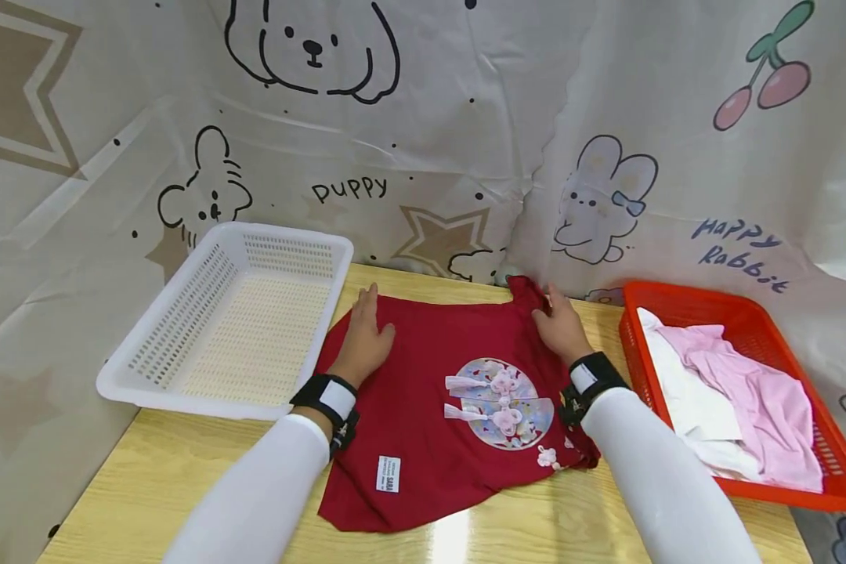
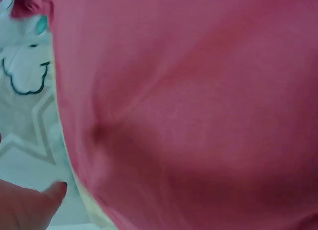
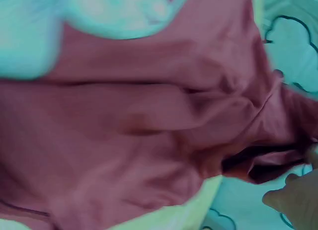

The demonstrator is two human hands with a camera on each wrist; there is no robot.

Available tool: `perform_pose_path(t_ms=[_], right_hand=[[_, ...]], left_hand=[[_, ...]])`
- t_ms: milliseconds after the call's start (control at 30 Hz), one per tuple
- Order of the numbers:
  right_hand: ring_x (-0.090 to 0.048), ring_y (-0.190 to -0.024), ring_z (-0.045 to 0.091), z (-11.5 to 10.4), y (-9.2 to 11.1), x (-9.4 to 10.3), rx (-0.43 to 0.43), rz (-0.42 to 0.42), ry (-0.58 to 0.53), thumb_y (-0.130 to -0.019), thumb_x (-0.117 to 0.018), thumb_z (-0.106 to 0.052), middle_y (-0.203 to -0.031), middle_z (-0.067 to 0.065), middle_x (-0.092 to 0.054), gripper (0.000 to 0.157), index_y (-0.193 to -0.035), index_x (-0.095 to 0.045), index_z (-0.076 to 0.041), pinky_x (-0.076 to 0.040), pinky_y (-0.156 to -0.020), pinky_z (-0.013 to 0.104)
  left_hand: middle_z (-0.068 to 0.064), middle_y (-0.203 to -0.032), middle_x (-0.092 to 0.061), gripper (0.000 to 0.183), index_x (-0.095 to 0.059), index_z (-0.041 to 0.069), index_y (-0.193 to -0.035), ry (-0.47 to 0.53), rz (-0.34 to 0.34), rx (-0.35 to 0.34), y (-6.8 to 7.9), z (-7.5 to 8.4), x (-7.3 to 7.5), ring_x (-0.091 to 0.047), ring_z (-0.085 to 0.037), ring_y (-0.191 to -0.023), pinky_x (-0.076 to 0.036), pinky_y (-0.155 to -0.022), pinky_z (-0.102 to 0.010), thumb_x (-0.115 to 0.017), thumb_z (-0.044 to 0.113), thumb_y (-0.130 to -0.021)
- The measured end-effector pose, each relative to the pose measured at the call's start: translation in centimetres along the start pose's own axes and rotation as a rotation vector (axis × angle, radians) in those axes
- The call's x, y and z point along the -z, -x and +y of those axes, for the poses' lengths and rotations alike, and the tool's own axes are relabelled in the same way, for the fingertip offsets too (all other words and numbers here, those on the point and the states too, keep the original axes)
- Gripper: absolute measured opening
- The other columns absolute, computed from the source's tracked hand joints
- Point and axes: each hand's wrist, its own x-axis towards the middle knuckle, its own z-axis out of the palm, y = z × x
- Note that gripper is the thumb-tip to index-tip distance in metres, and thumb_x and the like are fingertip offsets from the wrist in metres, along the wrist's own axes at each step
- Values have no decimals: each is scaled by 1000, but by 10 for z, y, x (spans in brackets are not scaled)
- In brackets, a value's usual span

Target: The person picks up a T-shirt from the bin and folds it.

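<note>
Currently, red short-sleeved shirt (image 1: 412, 384) lies skewed on bench (image 1: 176, 486), between white basket (image 1: 197, 404) and red basket (image 1: 782, 495). My left hand (image 1: 362, 341): fingers straight, gripping nothing. My right hand (image 1: 564, 329), by rumpled sleeve (image 1: 525, 291): pinch unclear. Uneven tugging there could deepen creases.

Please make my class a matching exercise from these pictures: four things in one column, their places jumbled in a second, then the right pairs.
Things:
1. white perforated plastic basket
2. red perforated plastic basket
3. dark red cloth garment
4. small white rectangular label

Places:
A. spread on the wooden table, between the baskets
B. on the garment, toward its near left corner
C. at the right, holding pink cloth and white cloth
D. left of the garment

Pairs: 1-D, 2-C, 3-A, 4-B
</note>
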Motion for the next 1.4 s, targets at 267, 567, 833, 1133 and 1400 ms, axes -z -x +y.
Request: perform_pose_path(t_ms=[267, 567, 833, 1133, 1400], right_hand=[[-36, -125, 44, 19, 94, -3, 37, -158, 202, -88, -56, -11, -133, 34, -42, 49, -131, -43, 9, -30, -104, 59], [-16, -129, 55, 41, 126, 8, -181, -364, 351, -85, -59, -50, -140, 43, -23, 89, -141, -25, 11, -24, -102, 68], [2, -128, 60, 76, 105, 12, -211, -332, 410, -81, -47, -71, -142, 47, -5, 106, -143, -19, 10, -10, -97, 78], [-24, -124, 57, 67, 93, 5, -197, -39, 410, -86, -61, -46, -135, 44, -28, 78, -135, -37, 10, -24, -99, 71], [-51, -70, 25, 12, 156, 18, 77, -16, 357, -80, -67, -19, -81, 12, -56, 14, -85, -62, -6, -46, -61, 44]], left_hand=[[-31, -145, -26, 70, -38, 3, -141, -401, -182, -1, 84, 23, -19, -22, -51, -128, -43, -87, -66, -67, 24, -81], [-38, -142, -24, 91, -36, 0, -142, -408, -458, 171, 116, 21, -8, -18, -65, -121, -39, -85, -72, -73, 43, -70], [-35, -146, -20, 93, -31, -2, -143, -410, -461, 171, 72, 6, -5, -10, -58, -129, -21, -101, -72, -73, 41, -72], [-18, -123, -54, 48, -57, 3, -121, -326, -49, -150, 68, -16, -13, -41, -35, -119, -36, -97, -62, -64, 30, -83], [-6, -94, -54, 31, -64, 9, -98, -485, -203, -339, 132, -11, -6, -47, -21, -89, -52, -69, -35, -74, 28, -76]])
